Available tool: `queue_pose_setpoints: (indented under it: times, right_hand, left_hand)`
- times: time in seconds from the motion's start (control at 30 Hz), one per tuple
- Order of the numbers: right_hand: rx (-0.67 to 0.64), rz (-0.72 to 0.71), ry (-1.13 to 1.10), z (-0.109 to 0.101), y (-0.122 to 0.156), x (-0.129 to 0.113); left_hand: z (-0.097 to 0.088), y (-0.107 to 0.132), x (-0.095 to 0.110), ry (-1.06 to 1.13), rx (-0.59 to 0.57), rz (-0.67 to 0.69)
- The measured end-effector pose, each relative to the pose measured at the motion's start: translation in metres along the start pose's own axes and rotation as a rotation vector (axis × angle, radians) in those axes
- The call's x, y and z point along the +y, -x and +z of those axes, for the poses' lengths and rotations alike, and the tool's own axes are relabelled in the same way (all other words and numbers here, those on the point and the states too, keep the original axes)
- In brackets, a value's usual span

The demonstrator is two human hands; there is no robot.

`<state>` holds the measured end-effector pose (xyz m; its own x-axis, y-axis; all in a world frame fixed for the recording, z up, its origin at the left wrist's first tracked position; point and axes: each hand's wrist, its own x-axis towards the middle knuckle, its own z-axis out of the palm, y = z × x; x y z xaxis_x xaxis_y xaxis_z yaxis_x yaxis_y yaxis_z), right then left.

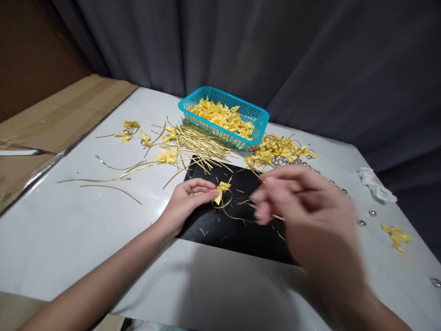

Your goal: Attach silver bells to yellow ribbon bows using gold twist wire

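Note:
My left hand (188, 200) pinches a small yellow ribbon bow (223, 186) between thumb and fingertips, above a black mat (227, 236). A thin gold cord (237, 218) loops out of the bow and runs right to my right hand (292, 197). That hand is curled with its fingertips together on the cord, though motion smears it and the exact grip is unclear. Short gold clippings lie on the mat. Partly behind my right fingers, a thin pale object rests on the mat; its kind is hidden.
A turquoise basket (258, 135) of yellow ribbon pieces stands at the back. Before it lies a pile of gold cords (203, 142). Finished-looking bows (275, 149) and silver beads (285, 161) are heaped right of it. A crumpled white wrapper (377, 185) and cardboard (69, 112) flank the table.

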<state>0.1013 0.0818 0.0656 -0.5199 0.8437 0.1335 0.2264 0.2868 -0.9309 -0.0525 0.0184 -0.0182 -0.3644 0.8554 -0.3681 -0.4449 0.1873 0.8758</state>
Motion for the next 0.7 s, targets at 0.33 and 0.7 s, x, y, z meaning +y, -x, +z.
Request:
queue_pose_setpoints:
  times: [0.33, 0.7]
  right_hand:
    - [-0.141, 0.141, -0.054, 0.040, -0.013, 0.045]
    - [-0.193, -0.018, 0.124, 0.039, -0.009, 0.048]
  left_hand:
    - [0.001, 0.002, 0.005, 0.332, -0.070, -0.121]
    - [0.002, 0.003, 0.004, 0.232, 0.001, -0.066]
